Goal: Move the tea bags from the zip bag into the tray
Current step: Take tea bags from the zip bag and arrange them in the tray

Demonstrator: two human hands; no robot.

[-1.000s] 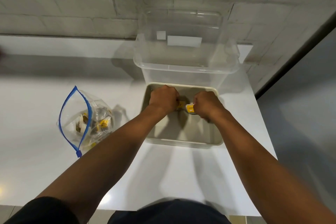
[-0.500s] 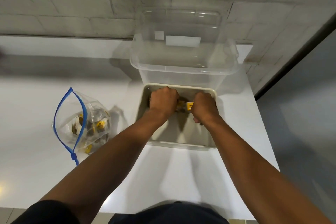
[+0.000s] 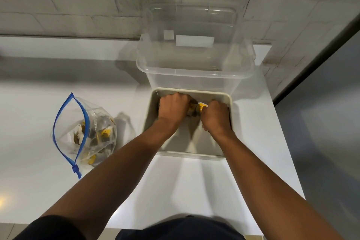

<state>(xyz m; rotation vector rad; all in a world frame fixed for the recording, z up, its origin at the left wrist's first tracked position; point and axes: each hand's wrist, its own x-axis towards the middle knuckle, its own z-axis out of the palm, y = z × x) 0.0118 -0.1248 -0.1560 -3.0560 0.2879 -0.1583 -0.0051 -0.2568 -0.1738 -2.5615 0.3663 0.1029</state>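
A beige tray [image 3: 191, 154] sits on the white counter in front of me. Both hands are inside it near its far wall. My left hand [image 3: 173, 108] is curled around tea bags, and my right hand [image 3: 216, 118] is curled around others; yellow-tagged tea bags [image 3: 196, 107] show between the two fists. An open clear zip bag [image 3: 85, 130] with a blue zipper stands to the left of the tray, with several yellow-tagged tea bags inside it.
A large clear plastic bin [image 3: 194, 64] stands right behind the tray against the brick wall. The white counter [image 3: 194, 187] ends close to the tray's right side, where a grey floor drops away. My forearms cross the counter's front.
Both hands have moved slightly farther into the tray toward its far wall, still holding the tea bags. The zip bag has not moved.
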